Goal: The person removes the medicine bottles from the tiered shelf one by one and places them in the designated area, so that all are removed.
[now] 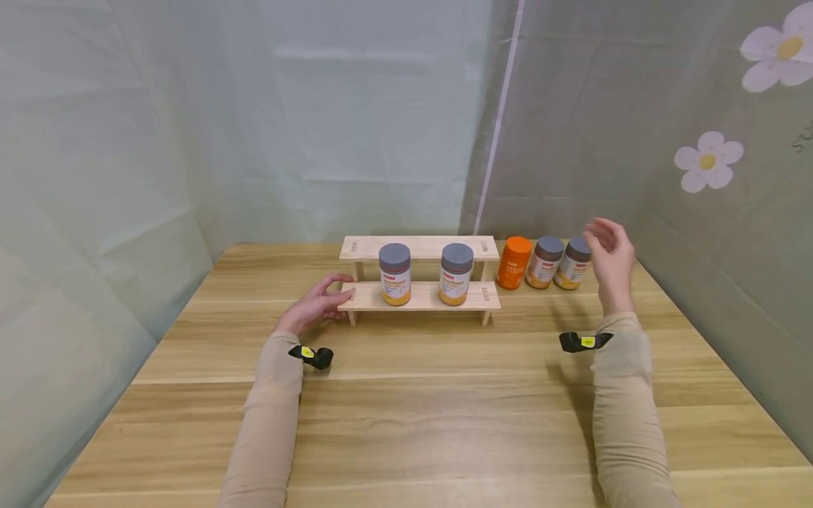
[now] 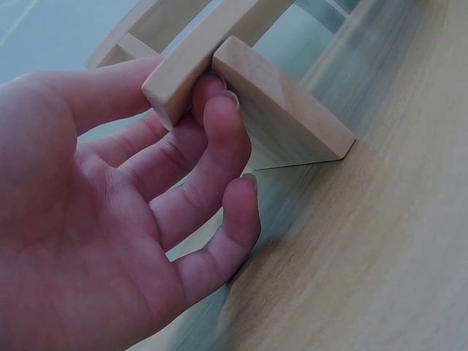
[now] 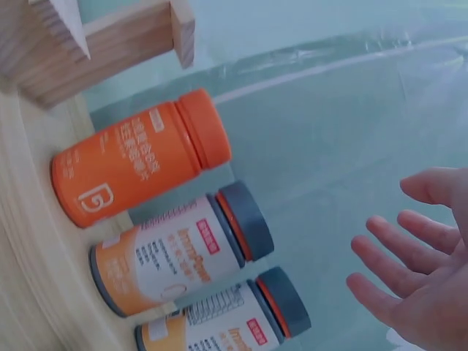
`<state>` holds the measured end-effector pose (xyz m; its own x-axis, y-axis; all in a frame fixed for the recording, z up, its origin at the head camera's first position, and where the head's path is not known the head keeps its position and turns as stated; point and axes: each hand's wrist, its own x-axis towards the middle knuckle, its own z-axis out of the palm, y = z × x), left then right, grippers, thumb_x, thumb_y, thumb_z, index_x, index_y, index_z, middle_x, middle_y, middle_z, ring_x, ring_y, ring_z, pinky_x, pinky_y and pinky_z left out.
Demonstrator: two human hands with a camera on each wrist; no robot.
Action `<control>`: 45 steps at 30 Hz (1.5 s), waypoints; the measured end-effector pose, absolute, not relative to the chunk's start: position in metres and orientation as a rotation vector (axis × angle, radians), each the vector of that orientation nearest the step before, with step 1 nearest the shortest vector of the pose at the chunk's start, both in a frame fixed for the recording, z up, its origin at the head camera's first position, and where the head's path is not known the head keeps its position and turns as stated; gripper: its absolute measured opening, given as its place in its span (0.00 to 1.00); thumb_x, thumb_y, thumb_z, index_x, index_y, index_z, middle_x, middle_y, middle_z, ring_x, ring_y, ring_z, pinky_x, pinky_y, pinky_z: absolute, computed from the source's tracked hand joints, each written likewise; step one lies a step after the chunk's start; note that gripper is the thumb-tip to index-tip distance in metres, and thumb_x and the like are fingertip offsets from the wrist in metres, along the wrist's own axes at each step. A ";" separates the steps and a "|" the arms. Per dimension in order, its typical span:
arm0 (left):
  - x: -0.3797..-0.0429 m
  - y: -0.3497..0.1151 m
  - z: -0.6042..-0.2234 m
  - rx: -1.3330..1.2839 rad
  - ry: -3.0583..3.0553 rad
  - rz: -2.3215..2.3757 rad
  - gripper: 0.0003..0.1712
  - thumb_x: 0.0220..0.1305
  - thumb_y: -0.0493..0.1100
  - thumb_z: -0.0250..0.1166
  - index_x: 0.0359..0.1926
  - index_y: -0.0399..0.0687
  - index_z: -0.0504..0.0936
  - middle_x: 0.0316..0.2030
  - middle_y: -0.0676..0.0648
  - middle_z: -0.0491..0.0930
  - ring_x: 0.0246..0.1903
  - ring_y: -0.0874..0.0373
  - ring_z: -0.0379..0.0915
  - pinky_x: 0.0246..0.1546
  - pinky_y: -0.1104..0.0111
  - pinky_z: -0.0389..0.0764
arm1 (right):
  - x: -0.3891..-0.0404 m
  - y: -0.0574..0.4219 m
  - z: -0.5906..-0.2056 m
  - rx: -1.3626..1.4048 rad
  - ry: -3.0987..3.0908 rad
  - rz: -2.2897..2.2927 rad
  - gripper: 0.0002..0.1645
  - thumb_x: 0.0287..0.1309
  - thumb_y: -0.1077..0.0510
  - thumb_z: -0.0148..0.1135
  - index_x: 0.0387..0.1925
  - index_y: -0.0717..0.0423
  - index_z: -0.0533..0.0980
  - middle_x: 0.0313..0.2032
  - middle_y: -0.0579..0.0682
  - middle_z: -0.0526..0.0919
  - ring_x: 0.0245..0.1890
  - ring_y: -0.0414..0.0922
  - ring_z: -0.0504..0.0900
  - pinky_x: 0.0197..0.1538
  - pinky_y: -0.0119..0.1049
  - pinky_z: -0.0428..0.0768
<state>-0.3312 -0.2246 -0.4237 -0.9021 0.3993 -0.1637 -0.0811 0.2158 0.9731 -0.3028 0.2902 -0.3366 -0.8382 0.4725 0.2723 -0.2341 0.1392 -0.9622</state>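
My left hand (image 1: 315, 305) grips the left end of the lower step of a two-tier wooden rack (image 1: 419, 296). In the left wrist view its thumb lies on top of the board (image 2: 212, 47) and the fingers curl beneath, beside the leg (image 2: 289, 102). Two grey-lidded supplement bottles (image 1: 395, 275) (image 1: 455, 275) stand upright on that lower step. My right hand (image 1: 612, 261) is raised at the right, fingers loosely bent and holding nothing. Nearest to it stands a grey-lidded bottle (image 1: 573, 264), in a row with another grey-lidded bottle (image 3: 179, 256) and an orange bottle (image 3: 139, 161).
The wooden table (image 1: 444, 409) runs to a hanging sheet (image 1: 356, 127) at the back. A grey curtain with white flowers (image 1: 708, 162) hangs at the right. The rack's upper step (image 1: 419, 246) lies behind the bottles on the lower one.
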 end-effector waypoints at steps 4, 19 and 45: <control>-0.331 -0.225 -0.426 0.291 2.128 1.716 0.30 0.73 0.47 0.54 0.69 0.46 0.54 0.34 0.57 0.79 0.30 0.64 0.75 0.38 0.69 0.76 | -0.301 0.285 -0.334 -0.177 -1.939 1.766 0.18 0.65 0.61 0.59 0.56 0.47 0.73 0.40 0.30 0.80 0.45 0.28 0.75 0.50 0.18 0.70; -0.329 -0.226 -0.429 0.291 2.142 1.717 0.31 0.72 0.46 0.56 0.69 0.45 0.55 0.39 0.57 0.82 0.37 0.63 0.77 0.39 0.68 0.77 | -0.294 0.258 -0.334 0.002 -2.257 1.650 0.26 0.68 0.49 0.55 0.64 0.53 0.67 0.50 0.40 0.79 0.52 0.28 0.73 0.63 0.31 0.68; -0.332 -0.226 -0.425 0.299 2.146 1.707 0.30 0.72 0.48 0.55 0.69 0.48 0.56 0.37 0.59 0.82 0.34 0.63 0.77 0.37 0.69 0.77 | -0.292 0.243 -0.323 0.202 -1.910 2.383 0.21 0.67 0.53 0.57 0.55 0.60 0.70 0.45 0.45 0.80 0.50 0.42 0.79 0.52 0.28 0.80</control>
